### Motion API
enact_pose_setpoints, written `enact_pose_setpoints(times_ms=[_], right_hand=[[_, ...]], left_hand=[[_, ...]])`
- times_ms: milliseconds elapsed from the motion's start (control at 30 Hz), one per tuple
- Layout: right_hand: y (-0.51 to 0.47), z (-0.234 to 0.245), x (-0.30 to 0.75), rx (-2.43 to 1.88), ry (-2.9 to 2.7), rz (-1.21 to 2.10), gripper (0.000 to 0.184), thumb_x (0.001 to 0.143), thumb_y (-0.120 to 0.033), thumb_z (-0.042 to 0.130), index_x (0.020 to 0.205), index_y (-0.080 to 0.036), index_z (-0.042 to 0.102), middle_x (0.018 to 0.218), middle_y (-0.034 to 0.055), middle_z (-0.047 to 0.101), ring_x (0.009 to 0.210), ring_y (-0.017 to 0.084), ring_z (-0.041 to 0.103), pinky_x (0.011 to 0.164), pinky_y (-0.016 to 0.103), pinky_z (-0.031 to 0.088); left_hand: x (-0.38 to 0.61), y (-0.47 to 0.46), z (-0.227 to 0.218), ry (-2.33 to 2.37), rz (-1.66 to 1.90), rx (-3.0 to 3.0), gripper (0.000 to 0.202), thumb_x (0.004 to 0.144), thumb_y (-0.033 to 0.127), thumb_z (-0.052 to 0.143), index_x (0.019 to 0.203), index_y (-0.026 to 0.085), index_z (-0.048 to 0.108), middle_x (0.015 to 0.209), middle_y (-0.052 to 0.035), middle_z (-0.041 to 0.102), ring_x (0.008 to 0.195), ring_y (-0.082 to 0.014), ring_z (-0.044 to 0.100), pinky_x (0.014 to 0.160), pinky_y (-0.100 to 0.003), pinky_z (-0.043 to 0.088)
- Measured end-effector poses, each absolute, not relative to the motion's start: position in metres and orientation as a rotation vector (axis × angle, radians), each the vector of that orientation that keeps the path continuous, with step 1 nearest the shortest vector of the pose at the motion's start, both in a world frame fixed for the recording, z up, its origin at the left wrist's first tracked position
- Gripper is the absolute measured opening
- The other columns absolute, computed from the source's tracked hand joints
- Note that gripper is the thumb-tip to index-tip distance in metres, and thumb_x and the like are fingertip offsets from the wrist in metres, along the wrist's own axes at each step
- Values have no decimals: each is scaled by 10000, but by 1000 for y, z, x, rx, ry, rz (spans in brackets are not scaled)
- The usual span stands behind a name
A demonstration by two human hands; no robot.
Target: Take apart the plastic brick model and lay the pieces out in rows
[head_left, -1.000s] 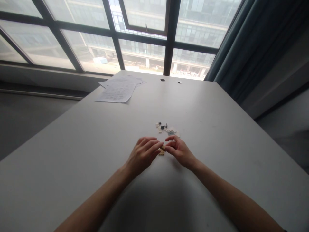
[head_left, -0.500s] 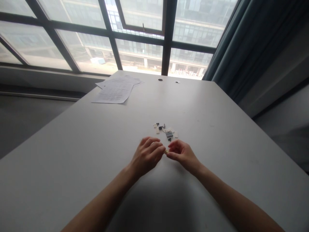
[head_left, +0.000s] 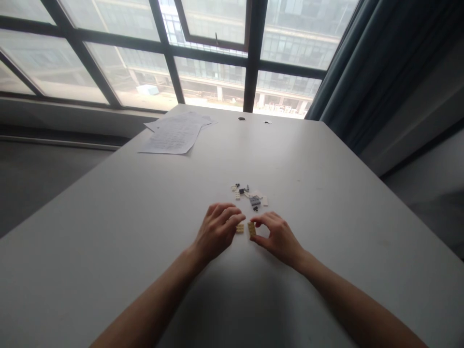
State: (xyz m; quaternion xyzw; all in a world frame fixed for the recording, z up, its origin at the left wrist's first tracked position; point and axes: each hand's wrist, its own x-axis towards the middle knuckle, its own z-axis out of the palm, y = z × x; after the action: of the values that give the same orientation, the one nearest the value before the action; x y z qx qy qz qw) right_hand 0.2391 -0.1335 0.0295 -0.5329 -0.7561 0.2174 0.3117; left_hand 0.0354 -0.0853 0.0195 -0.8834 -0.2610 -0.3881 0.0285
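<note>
Both my hands rest on a white table [head_left: 126,203], close together near its middle. My left hand [head_left: 216,231] curls its fingertips onto a small tan studded plate [head_left: 239,228]. My right hand [head_left: 277,236] pinches a second tan studded plate [head_left: 252,228] between thumb and fingers. The two plates lie a short gap apart. Just beyond my fingers sits a little pile of tiny bricks [head_left: 249,195], white, grey and black.
Printed paper sheets [head_left: 174,134] lie at the table's far left corner. Two small cable holes [head_left: 241,118] sit near the far edge. A big window [head_left: 174,48] stands behind, and a dark curtain [head_left: 380,63] hangs at the right.
Half a second ago my fingertips met over one tan piece held together. Now my hands have drawn slightly apart and each has its own tan plate.
</note>
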Motion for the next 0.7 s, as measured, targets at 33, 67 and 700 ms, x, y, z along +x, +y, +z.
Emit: enact_pose_setpoints(times_ms=[33, 67, 700], right_hand=[[-131, 26, 239, -1457, -2018, 517, 284, 705, -177, 762, 966, -208, 654, 880, 20, 649, 880, 204, 558, 826, 342, 424], [-130, 23, 239, -1502, -2031, 483, 277, 703, -190, 766, 956, -203, 655, 878, 25, 645, 885, 210, 550, 832, 350, 419], [-125, 9, 244, -1565, -2055, 481, 289, 720, -303, 762, 985, -232, 672, 966, 30, 622, 975, 220, 513, 897, 364, 381]], left_hand=[[34, -84, 19, -881, -1190, -2717, 262, 790, 33, 530, 972, 204, 609, 987, -40, 669, 1016, -205, 554, 880, -374, 403], [33, -83, 19, -945, -1184, -2708, 275, 773, 19, 514, 954, 202, 611, 1002, -45, 662, 1029, -211, 547, 884, -380, 402], [31, -86, 16, -844, -865, -2909, 412, 712, 35, 520, 1043, 240, 655, 1228, -74, 579, 1235, -284, 433, 1013, -484, 355]])
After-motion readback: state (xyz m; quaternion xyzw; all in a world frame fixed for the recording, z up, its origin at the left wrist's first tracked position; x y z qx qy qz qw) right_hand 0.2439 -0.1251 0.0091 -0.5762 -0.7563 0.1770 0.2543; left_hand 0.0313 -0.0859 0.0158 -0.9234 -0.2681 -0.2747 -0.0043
